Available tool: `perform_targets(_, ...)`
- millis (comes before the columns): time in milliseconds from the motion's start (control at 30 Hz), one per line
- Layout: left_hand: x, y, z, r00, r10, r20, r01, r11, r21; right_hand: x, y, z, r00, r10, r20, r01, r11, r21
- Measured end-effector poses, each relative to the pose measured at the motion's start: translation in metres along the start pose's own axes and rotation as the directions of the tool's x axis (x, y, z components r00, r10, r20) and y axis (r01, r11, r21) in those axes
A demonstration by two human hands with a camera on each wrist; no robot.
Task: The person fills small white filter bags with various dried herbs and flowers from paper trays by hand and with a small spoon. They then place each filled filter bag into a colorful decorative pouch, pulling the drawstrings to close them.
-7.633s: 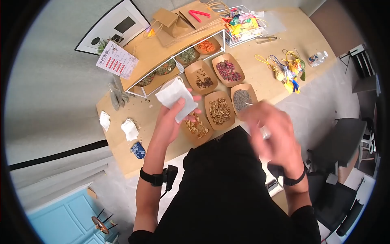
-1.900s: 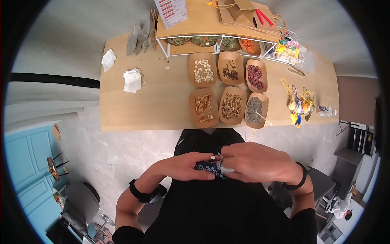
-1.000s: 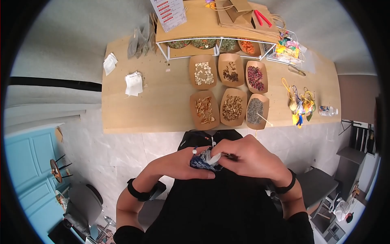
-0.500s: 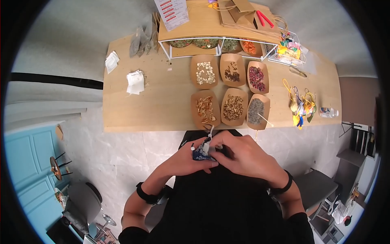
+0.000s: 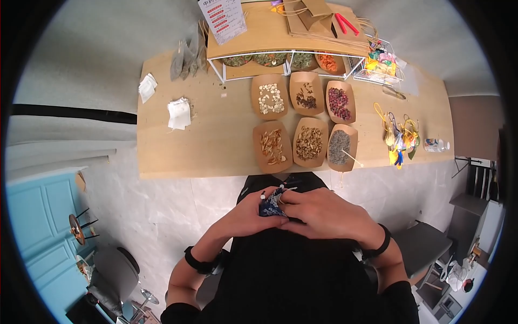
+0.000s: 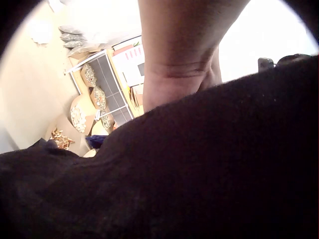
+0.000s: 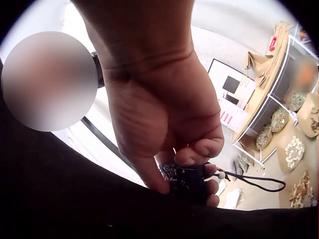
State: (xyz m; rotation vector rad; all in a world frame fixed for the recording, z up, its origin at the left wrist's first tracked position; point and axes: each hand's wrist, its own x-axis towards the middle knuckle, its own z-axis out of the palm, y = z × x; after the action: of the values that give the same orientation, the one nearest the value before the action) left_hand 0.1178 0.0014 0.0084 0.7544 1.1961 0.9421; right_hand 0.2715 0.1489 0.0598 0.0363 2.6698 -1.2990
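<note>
Blue patterned pouch [image 5: 270,206] clamped in both hands, off the near table edge

Grip: the left hand [image 5: 245,217] was clamped on the pouch, thumb on its near side. The right hand [image 5: 328,214] was closed on the pouch's right part, its fingers bent against the cloth. Whether anything lay inside could not be told; the hands covered much of it. A dark cord loop [image 7: 266,185] with a pale bead [image 7: 221,175] stuck out beyond the fingers in the right wrist view.

Position: the pouch was in front of the black shirt [image 5: 302,270], apart from the table [image 5: 216,151].

Near tray row, left to right: tray of brown curled slices [image 5: 272,147]; tray of brown chunks [image 5: 309,142]; tray of grey material [image 5: 340,148], a thin stick [image 5: 352,157] across its right rim.

Far tray row, left to right: tray of whitish pieces [image 5: 270,98]; tray of dark brown bits [image 5: 306,95]; tray of dark pink buds [image 5: 340,102].

Left on the table: two piles of white packets, one nearer [image 5: 179,114], one farther [image 5: 147,88]. Right: tasselled ornaments [image 5: 398,137], then a clear bottle [image 5: 436,145]. Far side: a wooden-topped shelf [image 5: 264,32] over more filled trays, and a wire basket [image 5: 384,67] to its right.
</note>
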Motion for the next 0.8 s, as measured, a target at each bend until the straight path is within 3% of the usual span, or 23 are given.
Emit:
perform_targets(100,-0.003,-0.009,0.0,0.988,0.092,-0.124,-0.082,0.993,0.087,-0.001,0.004,-0.002,0.993,0.018,-0.113,-0.013,0.999,0.047)
perform_targets(167,-0.007,-0.001,0.003,0.972,0.082,-0.219,-0.099,0.993,-0.067,-0.001,0.0,-0.003,0.988,0.011,-0.156,-0.001,0.998,0.068)
perform_targets(200,-0.009,-0.002,0.006,0.973,0.081,-0.218,-0.098,0.993,-0.069,-0.003,-0.004,-0.005,0.98,0.007,-0.201,0.01,0.996,0.087)
perform_targets(233,-0.01,-0.003,0.01,0.984,-0.009,-0.181,-0.029,0.978,-0.208,-0.004,-0.007,-0.006,0.98,0.008,-0.201,0.009,0.996,0.086)
perform_targets(267,-0.011,-0.004,0.012,0.987,-0.093,-0.132,0.043,0.94,-0.339,-0.004,-0.01,-0.008,0.979,0.069,-0.194,-0.036,0.984,0.172)
perform_targets(300,-0.01,-0.003,0.01,0.987,-0.092,-0.133,0.043,0.94,-0.338,-0.004,-0.013,-0.009,0.975,0.129,-0.182,-0.079,0.963,0.257)
perform_targets(333,-0.01,-0.002,0.007,0.977,-0.178,-0.118,0.144,0.957,-0.252,-0.004,-0.014,-0.013,0.975,0.128,-0.183,-0.079,0.963,0.257)
perform_targets(367,-0.009,-0.002,0.005,0.958,-0.263,-0.112,0.244,0.956,-0.163,-0.004,-0.015,-0.018,0.976,0.206,-0.07,-0.172,0.926,0.336)
perform_targets(400,-0.009,0.0,0.005,0.958,-0.264,-0.109,0.245,0.956,-0.163,-0.004,-0.015,-0.021,0.96,0.274,0.049,-0.27,0.875,0.402)
perform_targets(500,-0.008,0.001,0.009,0.937,-0.324,-0.128,0.306,0.941,-0.142,-0.004,-0.013,-0.024,0.965,0.248,0.088,-0.263,0.899,0.349)
perform_targets(533,-0.007,-0.004,0.01,0.97,-0.155,-0.186,0.152,0.988,-0.031,-0.004,-0.01,-0.019,0.965,0.247,0.087,-0.262,0.899,0.35)
perform_targets(567,-0.006,-0.008,0.011,0.974,0.023,-0.224,-0.003,0.996,0.088,-0.004,-0.005,-0.011,0.986,0.166,0.014,-0.162,0.935,0.316)
perform_targets(600,-0.005,-0.008,0.011,0.974,0.024,-0.225,-0.004,0.996,0.09,-0.004,0.0,-0.005,0.995,0.08,-0.056,-0.061,0.96,0.274)
perform_targets(633,-0.005,-0.008,0.011,0.968,0.037,-0.248,-0.013,0.995,0.098,-0.004,0.002,-0.002,0.995,0.079,-0.056,-0.061,0.96,0.273)
perform_targets(700,-0.004,-0.012,0.012,0.962,0.048,-0.27,-0.02,0.994,0.107,-0.003,0.002,0.002,1.0,0.019,-0.018,-0.017,0.997,0.078)
perform_targets(800,-0.003,-0.018,0.009,0.958,0.099,-0.27,-0.067,0.99,0.128,-0.004,-0.007,-0.003,1.0,0.023,0.008,-0.023,1.0,0.008)
